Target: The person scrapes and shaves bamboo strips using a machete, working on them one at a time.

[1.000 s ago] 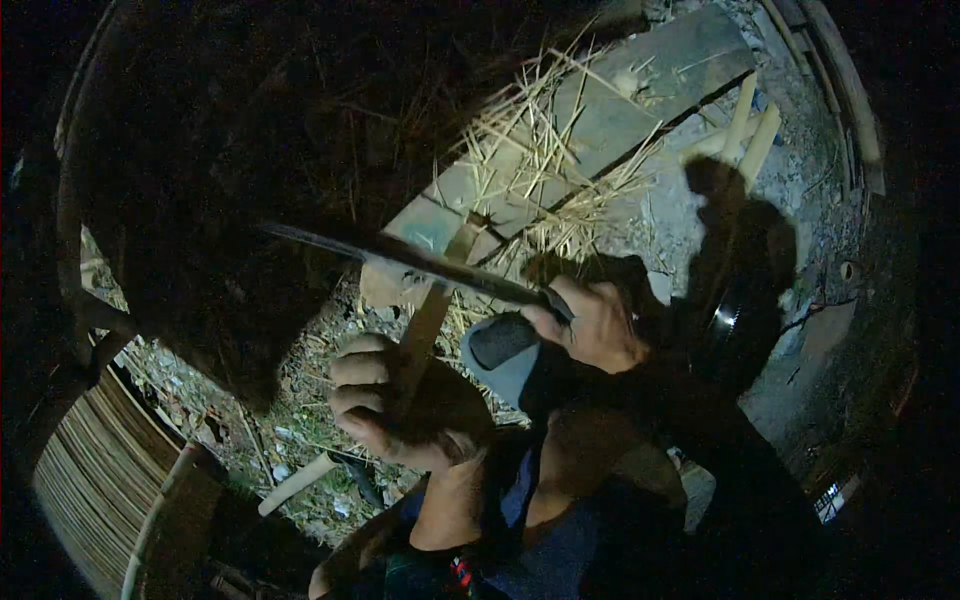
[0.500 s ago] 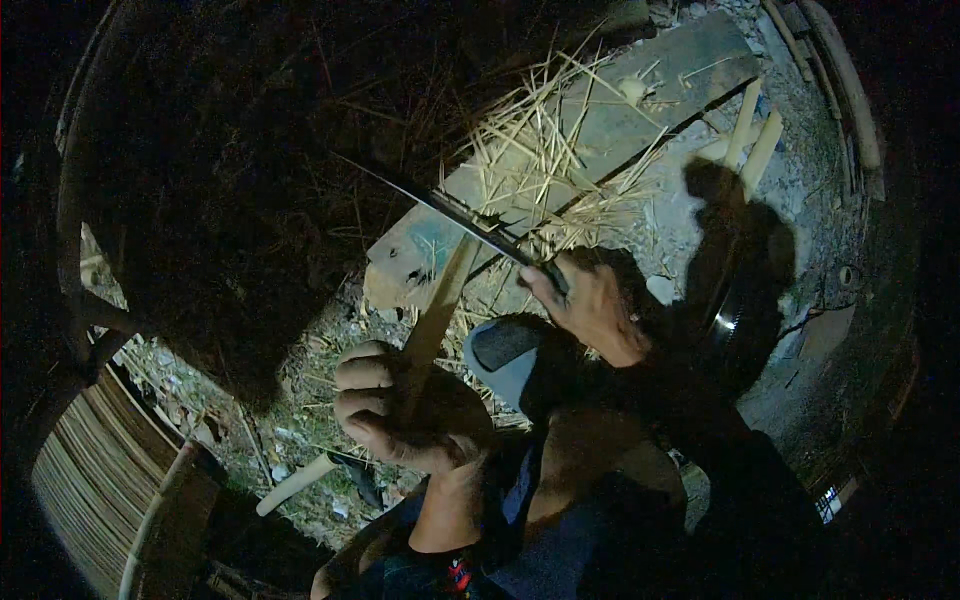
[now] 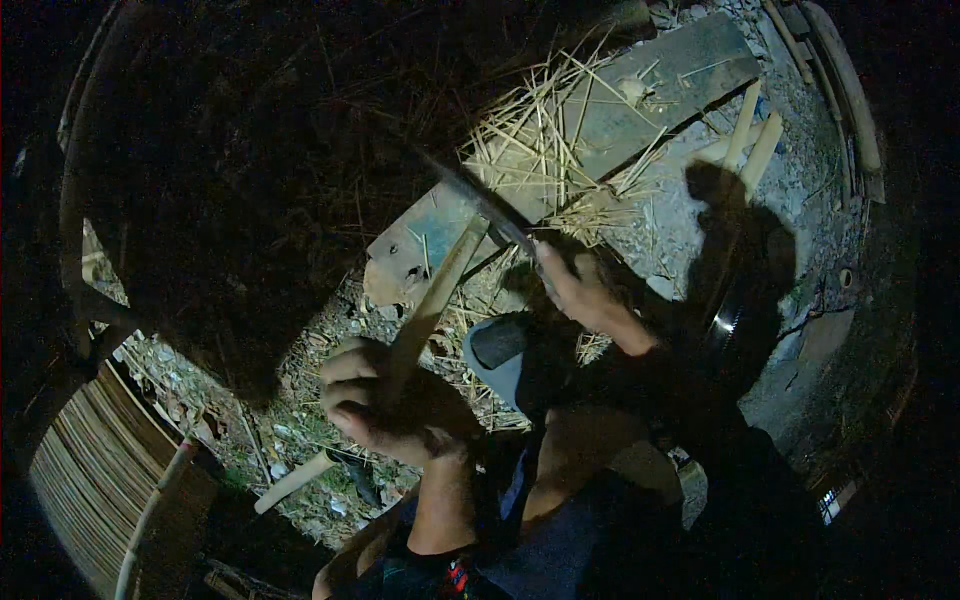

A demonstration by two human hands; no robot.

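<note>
My left hand (image 3: pixel 400 410) is closed around the lower part of a pale split bamboo piece (image 3: pixel 448 275), which slants up and to the right. Its upper end is over the near edge of a wooden board (image 3: pixel 690 80). In my right hand (image 3: pixel 592 298) is the handle of a long-bladed knife (image 3: pixel 487 203), mostly hidden by the fingers. The blade, blurred by motion, points up and to the left and lies just above the bamboo's upper end; whether they touch I cannot tell. Thin pale slivers (image 3: pixel 540 140) are scattered over the board.
My foot in a grey shoe (image 3: pixel 495 355) is close below the board. Pale bamboo lengths (image 3: pixel 762 150) lie at the right, and a short pale piece (image 3: pixel 295 482) at lower left. A bundle of thin strips (image 3: pixel 105 470) is at the left rim. A shiny curved blade (image 3: pixel 725 322) is at right.
The knife has shifted right and upward, its blade now blurred. My left hand and the bamboo piece have moved slightly left, and the bamboo's upper end shows more.
</note>
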